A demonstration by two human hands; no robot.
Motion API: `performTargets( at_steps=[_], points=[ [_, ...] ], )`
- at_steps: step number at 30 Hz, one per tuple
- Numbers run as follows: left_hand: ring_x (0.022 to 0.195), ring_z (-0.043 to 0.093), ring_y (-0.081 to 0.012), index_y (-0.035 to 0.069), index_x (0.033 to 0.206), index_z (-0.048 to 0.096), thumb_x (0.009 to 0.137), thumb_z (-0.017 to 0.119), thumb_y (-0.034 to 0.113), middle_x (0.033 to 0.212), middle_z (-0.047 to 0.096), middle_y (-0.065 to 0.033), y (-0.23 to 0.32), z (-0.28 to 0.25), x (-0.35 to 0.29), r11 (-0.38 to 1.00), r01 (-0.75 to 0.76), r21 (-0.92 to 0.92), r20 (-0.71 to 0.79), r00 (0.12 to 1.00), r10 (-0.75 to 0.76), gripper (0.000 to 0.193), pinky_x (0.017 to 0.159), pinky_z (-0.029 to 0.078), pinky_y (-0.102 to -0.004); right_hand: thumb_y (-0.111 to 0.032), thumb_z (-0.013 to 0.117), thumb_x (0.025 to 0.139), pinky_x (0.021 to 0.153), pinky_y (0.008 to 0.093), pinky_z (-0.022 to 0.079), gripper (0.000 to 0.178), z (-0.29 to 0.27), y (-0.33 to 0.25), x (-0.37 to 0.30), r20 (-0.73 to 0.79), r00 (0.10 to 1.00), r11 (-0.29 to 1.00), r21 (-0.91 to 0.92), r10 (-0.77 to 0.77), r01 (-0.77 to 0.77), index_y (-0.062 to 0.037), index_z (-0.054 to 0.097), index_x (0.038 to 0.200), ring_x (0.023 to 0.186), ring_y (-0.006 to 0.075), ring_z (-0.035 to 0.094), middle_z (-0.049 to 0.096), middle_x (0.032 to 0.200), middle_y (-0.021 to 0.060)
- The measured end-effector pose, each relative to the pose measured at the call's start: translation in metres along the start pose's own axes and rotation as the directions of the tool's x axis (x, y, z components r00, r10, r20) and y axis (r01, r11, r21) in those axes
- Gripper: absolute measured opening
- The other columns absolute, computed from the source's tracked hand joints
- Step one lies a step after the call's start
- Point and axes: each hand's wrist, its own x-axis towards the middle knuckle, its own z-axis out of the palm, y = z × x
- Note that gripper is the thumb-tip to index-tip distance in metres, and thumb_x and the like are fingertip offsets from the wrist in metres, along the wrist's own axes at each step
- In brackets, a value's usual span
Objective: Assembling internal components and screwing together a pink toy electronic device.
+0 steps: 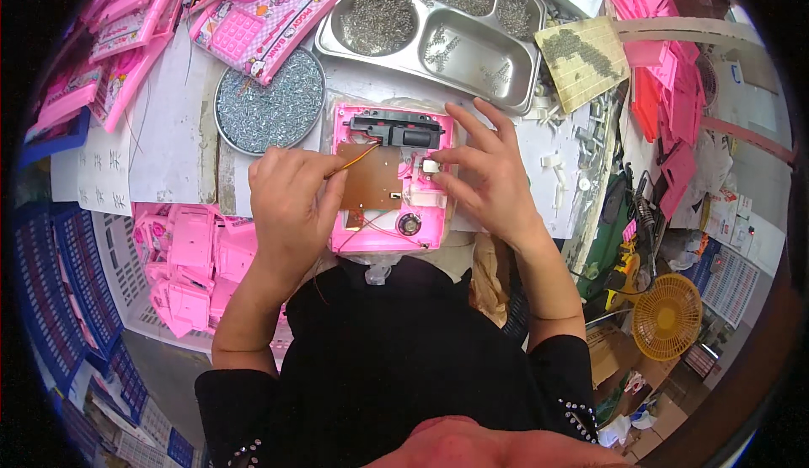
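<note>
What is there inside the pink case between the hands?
A brown board, a black part, a white part and a speaker show. What lies beneath the board is covered.

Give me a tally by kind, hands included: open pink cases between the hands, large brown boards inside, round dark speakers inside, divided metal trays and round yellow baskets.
Hands: 2 (left hand, right hand)
Open pink case: 1
Large brown board: 1
Round dark speaker: 1
Divided metal tray: 1
Round yellow basket: 1
Total: 7

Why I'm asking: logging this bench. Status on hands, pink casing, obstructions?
Left hand pinching wire; right hand at white part. Pink casing open, brown board inside. Metal pieces nearby, not blocking.
</note>
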Motion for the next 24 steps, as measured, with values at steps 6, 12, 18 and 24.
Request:
performTargets(
  at_steps=[6,12,18,24],
  points=[
    [0.085,0.058,-0.0245,0.008,0.094,0.071,0.082,0.076,0.009,0.088,0.065,-0.0038,0.001,-0.003,0.002,1.000,0.013,-0.011,0.010,1.000,-0.013,0.013,0.081,0.039,-0.0394,-0.012,0.083,0.073,0.112,0.0534,0.039,0.024,-0.002,-0.003,0.005,0.043,0.999,0.999,-0.036,-0.012,0.013,-0.0088,0.076,0.096,0.138,0.0463,0.041,0.060,0.142,0.0141],
    [0.084,0.058,-0.0248,0.009,0.091,0.069,0.078,0.078,0.006,0.086,0.064,-0.0034,0.002,0.004,0.006,0.998,-0.040,-0.043,-0.022,0.999,0.039,0.017,0.082,0.039,-0.0406,-0.013,0.083,0.076,0.117,0.0510,0.032,0.024,0.006,0.002,-0.001,0.010,1.000,0.998,0.052,0.020,-0.021,-0.0088,0.077,0.099,0.144,0.0428,0.036,0.057,0.149,0.0147],
    [0.084,0.058,-0.0253,0.009,0.091,0.068,0.076,0.079,0.005,0.087,0.064,-0.0034,-0.002,0.007,0.004,0.994,-0.045,-0.095,-0.031,0.999,0.042,0.019,0.082,0.039,-0.0411,-0.013,0.083,0.075,0.116,0.0516,0.034,0.024,0.007,0.005,0.001,-0.014,0.999,0.998,0.051,-0.042,0.042,-0.0088,0.074,0.097,0.145,0.0416,0.038,0.058,0.147,0.0148],
    [0.082,0.058,-0.0254,0.009,0.092,0.068,0.076,0.079,0.004,0.086,0.063,-0.0036,-0.007,0.010,0.003,0.994,-0.051,-0.096,-0.018,0.999,0.049,0.021,0.081,0.038,-0.0411,-0.011,0.084,0.073,0.114,0.0523,0.036,0.027,0.010,0.010,-0.005,-0.055,0.994,0.994,0.028,-0.100,0.101,-0.0101,0.072,0.098,0.144,0.0414,0.039,0.060,0.145,0.0136]
  ],
)
